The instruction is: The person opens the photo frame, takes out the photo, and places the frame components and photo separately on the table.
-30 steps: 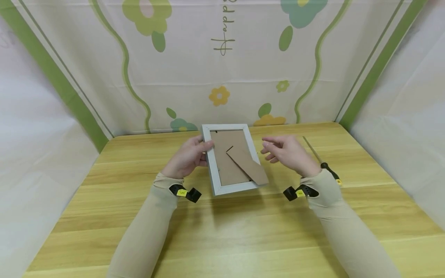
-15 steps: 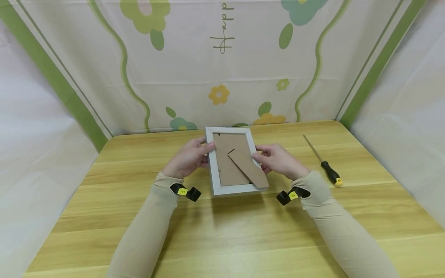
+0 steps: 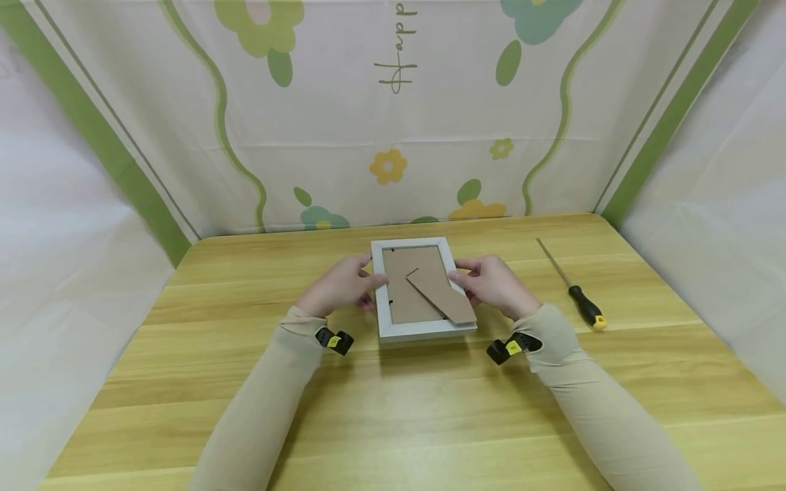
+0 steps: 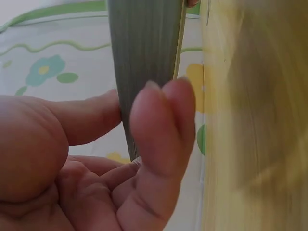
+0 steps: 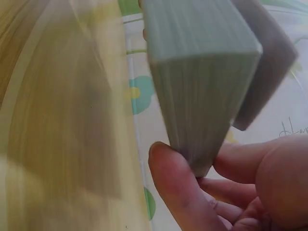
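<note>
A picture frame [image 3: 385,310] with a pale grey-white border is held back side up over the table. Its brown backing board [image 3: 402,303] carries an angled brown stand leg [image 3: 443,294] that juts past the lower right corner. My left hand [image 3: 340,285] grips the left edge, thumb on the border and fingers at the side and beneath. On the opposite edge, my right hand [image 3: 496,283] pinches the border the same way. Both wrist views show the thick frame side [image 4: 147,43] between thumb and fingers, above the wooden surface. The picture side faces down and is hidden.
A screwdriver [image 3: 585,305] with a black and yellow handle lies on the wooden table [image 3: 393,423] to the right of my right hand. A floral cloth [image 3: 319,136] hangs behind the table's far edge, and pale cloth walls stand on both sides.
My right hand has come in from the right and taken the frame's right edge. Held by both hands, the frame has come lower and tilted flatter.
</note>
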Available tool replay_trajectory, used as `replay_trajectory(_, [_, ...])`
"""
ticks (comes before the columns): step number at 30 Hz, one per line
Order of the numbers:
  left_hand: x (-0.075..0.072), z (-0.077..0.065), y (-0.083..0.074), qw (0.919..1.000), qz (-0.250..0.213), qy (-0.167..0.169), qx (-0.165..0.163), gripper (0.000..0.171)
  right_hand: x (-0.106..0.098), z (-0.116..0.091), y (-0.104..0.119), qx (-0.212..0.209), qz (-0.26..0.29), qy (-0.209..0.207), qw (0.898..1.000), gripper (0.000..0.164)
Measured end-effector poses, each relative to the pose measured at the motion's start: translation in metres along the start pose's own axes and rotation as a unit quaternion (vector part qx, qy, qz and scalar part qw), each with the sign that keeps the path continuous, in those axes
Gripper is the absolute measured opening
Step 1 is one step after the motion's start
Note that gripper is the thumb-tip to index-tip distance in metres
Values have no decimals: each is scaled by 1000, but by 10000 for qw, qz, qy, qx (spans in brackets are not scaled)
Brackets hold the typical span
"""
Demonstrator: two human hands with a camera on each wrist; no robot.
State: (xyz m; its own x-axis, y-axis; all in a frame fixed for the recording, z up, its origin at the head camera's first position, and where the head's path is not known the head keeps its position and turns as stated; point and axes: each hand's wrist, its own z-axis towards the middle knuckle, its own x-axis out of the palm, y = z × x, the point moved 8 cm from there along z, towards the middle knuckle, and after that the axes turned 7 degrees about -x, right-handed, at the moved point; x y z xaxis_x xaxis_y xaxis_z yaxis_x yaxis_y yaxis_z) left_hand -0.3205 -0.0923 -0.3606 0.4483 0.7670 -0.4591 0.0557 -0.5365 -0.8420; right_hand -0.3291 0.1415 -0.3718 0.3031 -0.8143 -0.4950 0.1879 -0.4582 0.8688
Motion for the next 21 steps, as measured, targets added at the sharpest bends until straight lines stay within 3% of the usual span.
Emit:
replay_trajectory(2, [0,1,1,10000,6,35,28,49,3,1,-3,29,-10,108,9999,50])
replay_trajectory(5, [3,3,3,9998,111,145,60,27,8,1,-5,36,-117,345,9993,50])
replay_trajectory(7, [7,4,5,9995,177,260,26,24,12,0,-5,-29,-269,551,9981,44])
replay_trajectory(12, [15,5,10,9986,384,346,-124,27,20,-2,-7,-83,-682,954,9931,26])
replay_trajectory(21, [29,10,14,9962,797,347,-58,29,27,-1,-11,-63,-1279,1156,9850,20])
